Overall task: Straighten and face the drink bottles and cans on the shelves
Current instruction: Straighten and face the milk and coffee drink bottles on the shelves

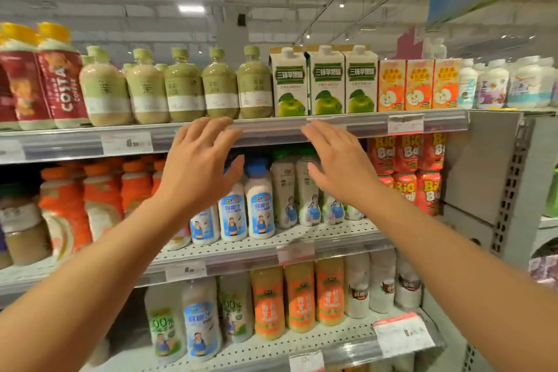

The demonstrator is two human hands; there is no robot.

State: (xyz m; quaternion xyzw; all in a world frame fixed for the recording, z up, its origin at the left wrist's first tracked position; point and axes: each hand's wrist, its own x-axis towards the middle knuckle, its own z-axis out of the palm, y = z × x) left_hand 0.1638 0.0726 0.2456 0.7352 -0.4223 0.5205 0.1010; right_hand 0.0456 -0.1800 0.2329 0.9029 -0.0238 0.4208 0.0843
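Both my hands are raised in front of the shelving with fingers spread, holding nothing. My left hand hovers before the top shelf's front rail, below the green tea bottles. My right hand is level with it, in front of the green-capped white bottles on the middle shelf. Between my hands stand blue-capped white milk bottles. Green apple cartons stand on the top shelf above my right hand. Whether either hand touches the rail is unclear.
Red Costa coffee bottles and orange cartons flank the top shelf. Orange bottles sit at middle left, red Big Ball cans at middle right. The lower shelf holds orange and white bottles. A grey shelf end panel stands to the right.
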